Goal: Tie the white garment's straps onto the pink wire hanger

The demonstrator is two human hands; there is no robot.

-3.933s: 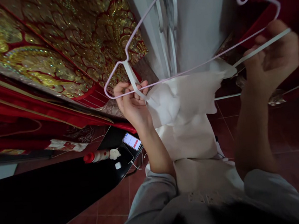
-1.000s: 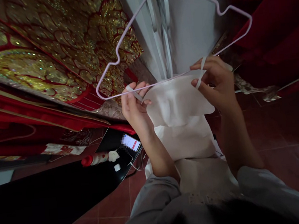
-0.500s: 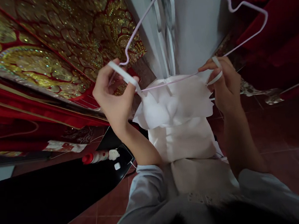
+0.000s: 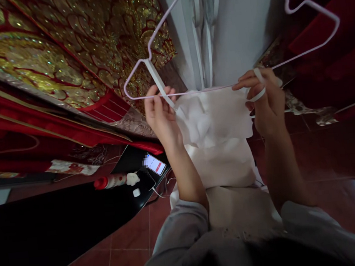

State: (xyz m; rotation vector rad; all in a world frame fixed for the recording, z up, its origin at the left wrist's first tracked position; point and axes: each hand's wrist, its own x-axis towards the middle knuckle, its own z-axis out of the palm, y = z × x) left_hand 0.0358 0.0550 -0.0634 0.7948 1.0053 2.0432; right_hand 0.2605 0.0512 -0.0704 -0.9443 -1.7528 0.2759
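Note:
A pale pink clothes hanger (image 4: 306, 53) spans the space in front of me, its top cut off by the frame. Below its bar hangs a white ruffled garment (image 4: 222, 112) with thin straps. The left strap (image 4: 155, 76) is looped over the hanger's left shoulder, by the notch. My left hand (image 4: 165, 119) is closed loosely around this strap at the lower bar, fingers behind and thumb in front. At the other end, my right hand (image 4: 268, 99) grips the hanger bar, with the right strap (image 4: 259, 95) looped around its fingers.
Red garments with gold sequins (image 4: 93, 45) hang at left; dark red cloth (image 4: 323, 48) hangs at right. A grey-white cabinet (image 4: 239, 31) with long handles stands ahead. A black table (image 4: 64, 227) at left carries a red-capped bottle (image 4: 111, 181), a lit phone (image 4: 155, 163) and a small white case (image 4: 136, 192).
My left hand has moved right and down from the hanger's end. The left strap, earlier stretched over its fingers, now sits on the hanger's shoulder. The hanger has shifted slightly right; the phone has come into view.

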